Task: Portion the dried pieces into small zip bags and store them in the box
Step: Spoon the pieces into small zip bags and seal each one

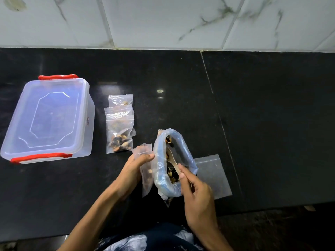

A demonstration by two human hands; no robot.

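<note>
A large plastic bag (pixel 183 142) with a rolled rim stands open on the black counter, holding dark and tan dried pieces (pixel 173 173). My right hand (pixel 195 194) grips a pale spoon (pixel 172 160) whose bowl reaches into that bag. My left hand (pixel 135 166) holds a small zip bag (pixel 146 175) by its mouth, right beside the big bag; a few pieces lie in it. Two filled small zip bags (pixel 119 130) lie overlapping to the left. The clear box (pixel 49 116) with red clips sits at far left, its lid on.
An empty flat zip bag (pixel 213 176) lies on the counter (pixel 272 124) just right of the big bag. White marbled wall tiles (pixel 163 20) rise behind the counter. The counter's front edge runs below my hands, with my dark patterned clothing under it.
</note>
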